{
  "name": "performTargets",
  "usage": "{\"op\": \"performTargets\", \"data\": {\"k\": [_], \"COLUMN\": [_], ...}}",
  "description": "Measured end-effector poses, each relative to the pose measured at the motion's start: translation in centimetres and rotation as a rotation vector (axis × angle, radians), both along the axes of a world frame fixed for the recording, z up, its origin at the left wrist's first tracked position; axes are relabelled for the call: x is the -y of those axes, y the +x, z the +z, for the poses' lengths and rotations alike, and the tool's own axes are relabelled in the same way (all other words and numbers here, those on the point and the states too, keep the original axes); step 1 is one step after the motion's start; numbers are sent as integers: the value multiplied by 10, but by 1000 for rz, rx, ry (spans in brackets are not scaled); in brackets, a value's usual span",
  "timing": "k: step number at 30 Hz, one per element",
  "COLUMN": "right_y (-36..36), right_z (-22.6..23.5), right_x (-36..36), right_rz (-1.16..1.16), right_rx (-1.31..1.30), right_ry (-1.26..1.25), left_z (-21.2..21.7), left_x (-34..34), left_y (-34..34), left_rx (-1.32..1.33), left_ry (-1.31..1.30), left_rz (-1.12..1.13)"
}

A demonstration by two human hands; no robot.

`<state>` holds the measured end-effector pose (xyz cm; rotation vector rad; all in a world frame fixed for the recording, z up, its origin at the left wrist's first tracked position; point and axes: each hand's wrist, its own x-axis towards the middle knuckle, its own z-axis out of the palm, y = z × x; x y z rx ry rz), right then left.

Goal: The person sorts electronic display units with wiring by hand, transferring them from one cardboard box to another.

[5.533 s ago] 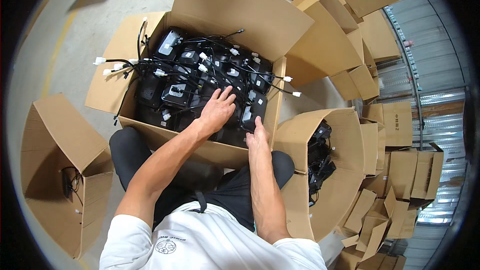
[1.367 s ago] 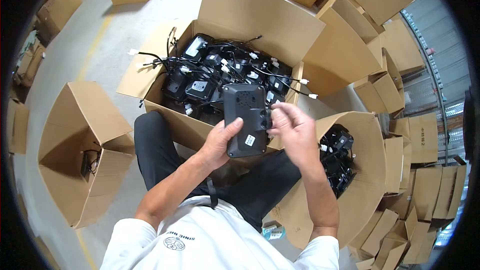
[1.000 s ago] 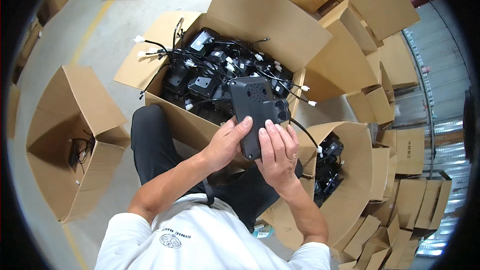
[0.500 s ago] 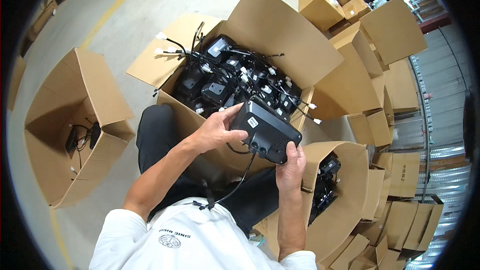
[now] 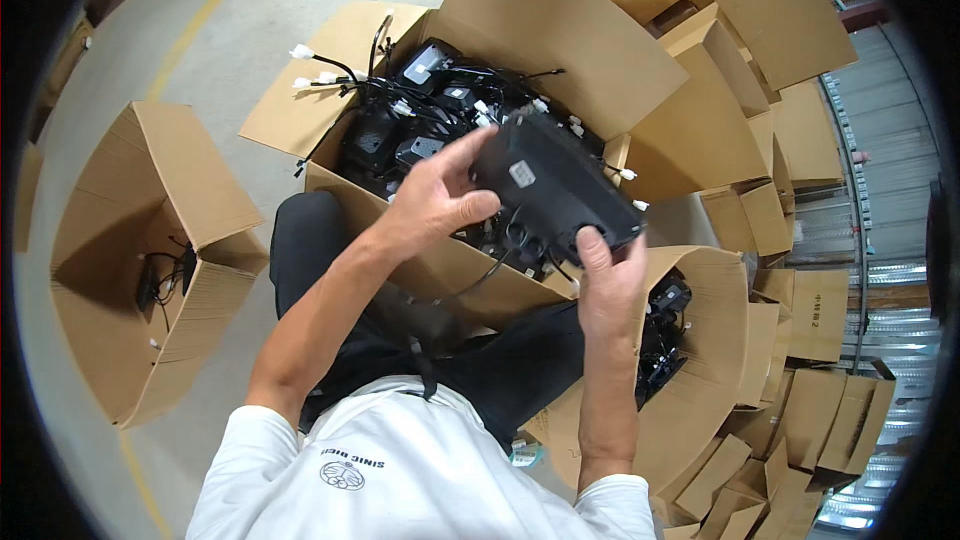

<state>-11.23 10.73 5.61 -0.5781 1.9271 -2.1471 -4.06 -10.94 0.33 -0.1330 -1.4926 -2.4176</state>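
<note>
A black rectangular plastic unit (image 5: 570, 180) with a white label and cables is held up in front of me, tilted and slightly blurred. My left hand (image 5: 435, 195) is at its left end, thumb near the lower edge and fingers at the upper corner. My right hand (image 5: 612, 285) grips its lower right corner, the thumb on the labelled face and the fingers partly hidden behind. One cable (image 5: 470, 285) hangs from the unit toward my lap. Beyond it, an open carton (image 5: 400, 230) holds several similar black units (image 5: 410, 150) with tangled wires and white connectors.
Another open carton (image 5: 110, 330) on the left has a few black parts (image 5: 165, 280) inside. At my right, a carton (image 5: 715, 330) contains more black units (image 5: 665, 325). Stacked and flattened cardboard boxes (image 5: 815, 420) line the right side by a corrugated metal wall (image 5: 905, 380).
Both hands have moved the black unit farther away and to the right, over the big carton. The cable end has swung along, and my view has shifted slightly.
</note>
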Motion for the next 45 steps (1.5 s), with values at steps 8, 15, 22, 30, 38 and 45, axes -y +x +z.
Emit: {"op": "performTargets", "data": {"k": [8, 15, 22, 30, 38, 45], "right_y": [-28, -43, -42, -5, -6, -14], "right_z": [70, -4, -167, -161, -162, -145], "right_x": [10, 42, 64, 82, 82, 80], "right_rz": [-323, 68, 315, -6, -63, 59], "right_rx": [-1052, -325, 492, -304, -323, -208], "right_ry": [479, 559, 570, 916, 823, 846], "left_z": [0, -48, -82, -105, -140, -128], "left_x": [66, 121, 131, 197, 214, 234], "left_y": [7, 54, 38, -70, -146, -133], "left_rx": [203, 650, 905, 971, 718, 504], "left_ry": [-267, -813, -1223, -923, -1172, -2296], "left_rz": [519, 747, 640, 814, 722, -20]}}
